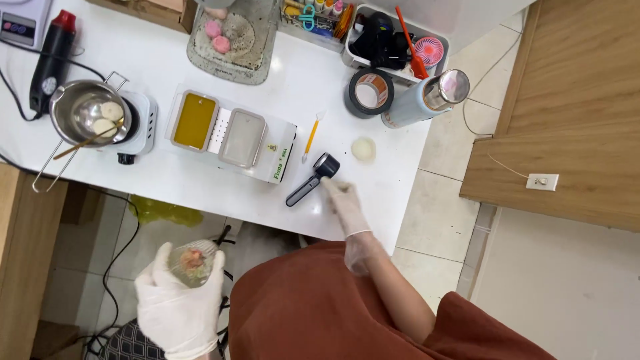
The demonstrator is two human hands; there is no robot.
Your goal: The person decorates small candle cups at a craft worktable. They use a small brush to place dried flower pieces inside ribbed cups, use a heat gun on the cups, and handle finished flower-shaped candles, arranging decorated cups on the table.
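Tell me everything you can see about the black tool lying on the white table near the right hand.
The black tool has a round dark head with a pale shiny face at its upper right end and a long grey-black handle running down-left. It looks like plastic or metal. It lies flat on the white table, diagonally, near the front edge. The gloved right hand reaches toward its head; whether they touch is unclear.
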